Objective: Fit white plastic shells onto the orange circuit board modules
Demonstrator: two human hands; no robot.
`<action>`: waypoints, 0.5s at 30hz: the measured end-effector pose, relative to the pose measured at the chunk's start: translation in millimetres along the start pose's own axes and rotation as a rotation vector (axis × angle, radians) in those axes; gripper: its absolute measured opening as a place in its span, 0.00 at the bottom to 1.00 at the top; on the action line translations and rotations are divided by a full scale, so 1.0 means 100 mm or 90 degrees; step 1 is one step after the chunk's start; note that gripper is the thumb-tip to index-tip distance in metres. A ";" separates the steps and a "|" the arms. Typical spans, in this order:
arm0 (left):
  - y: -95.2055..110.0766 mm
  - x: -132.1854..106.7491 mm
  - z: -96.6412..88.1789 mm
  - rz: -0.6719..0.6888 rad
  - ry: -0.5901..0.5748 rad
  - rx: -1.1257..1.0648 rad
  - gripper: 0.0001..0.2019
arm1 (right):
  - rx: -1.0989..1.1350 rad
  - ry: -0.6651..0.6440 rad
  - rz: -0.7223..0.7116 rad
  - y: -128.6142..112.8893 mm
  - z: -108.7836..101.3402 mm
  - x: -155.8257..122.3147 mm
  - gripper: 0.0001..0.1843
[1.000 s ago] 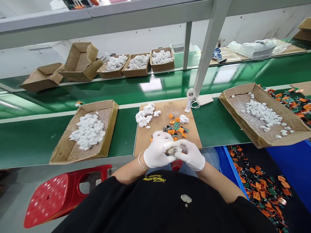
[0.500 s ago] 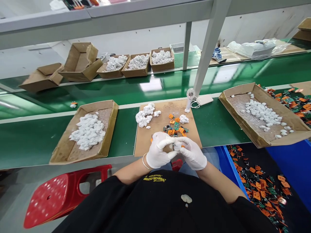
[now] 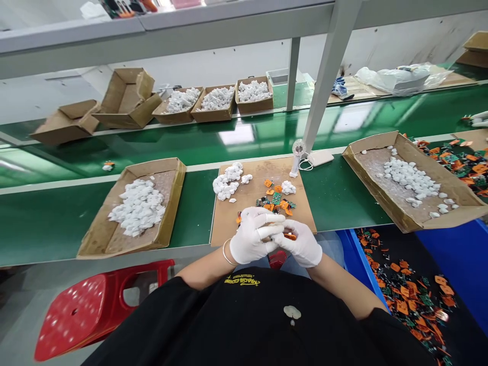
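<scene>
My left hand (image 3: 253,238), in a white glove, is closed, its fingers laid across the fingertips of my right hand. Whatever lies between its fingers is hidden. My gloved right hand (image 3: 305,245) is closed on a small orange part (image 3: 290,236), whose edge shows by the thumb. Both hands are over the near edge of a cardboard sheet (image 3: 224,223). Just beyond them lies a pile of orange parts and green circuit boards (image 3: 277,199). White lumps (image 3: 225,187) form a heap at the sheet's left, with a smaller white clump (image 3: 288,187) at the right.
Cardboard trays of white pieces stand left (image 3: 177,195) and right (image 3: 353,152). A small clear-bodied fan (image 3: 297,157) stands behind the sheet. A blue bin (image 3: 453,254) of orange parts is at lower right, a red stool (image 3: 72,312) at lower left. Another person's gloved hand (image 3: 479,120) shows far right.
My left fingers have closed over my right fingertips, and more of the orange part shows. A small orange-and-white piece on the green belt has shifted left. Another person's gloved hand has appeared far right.
</scene>
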State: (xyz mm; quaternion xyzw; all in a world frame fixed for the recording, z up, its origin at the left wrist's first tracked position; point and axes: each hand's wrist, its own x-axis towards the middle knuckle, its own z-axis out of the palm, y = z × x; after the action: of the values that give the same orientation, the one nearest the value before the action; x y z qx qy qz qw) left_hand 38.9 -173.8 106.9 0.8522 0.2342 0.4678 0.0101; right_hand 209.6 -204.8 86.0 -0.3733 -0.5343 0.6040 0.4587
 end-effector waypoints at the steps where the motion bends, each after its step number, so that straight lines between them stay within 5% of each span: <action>1: 0.01 0.00 0.00 0.005 -0.001 0.000 0.08 | -0.014 0.001 0.013 0.00 0.00 0.00 0.19; 10: 0.05 -0.06 0.07 -0.109 0.002 -0.030 0.07 | 0.140 0.010 0.057 0.02 0.03 0.01 0.25; 15: -0.02 -0.04 -0.02 -0.112 -0.154 -0.075 0.24 | 0.118 0.051 0.130 0.00 0.02 -0.02 0.20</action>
State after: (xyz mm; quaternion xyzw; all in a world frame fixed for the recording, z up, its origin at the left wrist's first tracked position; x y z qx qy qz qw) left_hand 34.6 -174.7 104.3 0.8765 0.2768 0.3721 0.1293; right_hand 208.7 -207.7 86.4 -0.4059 -0.4167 0.6788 0.4482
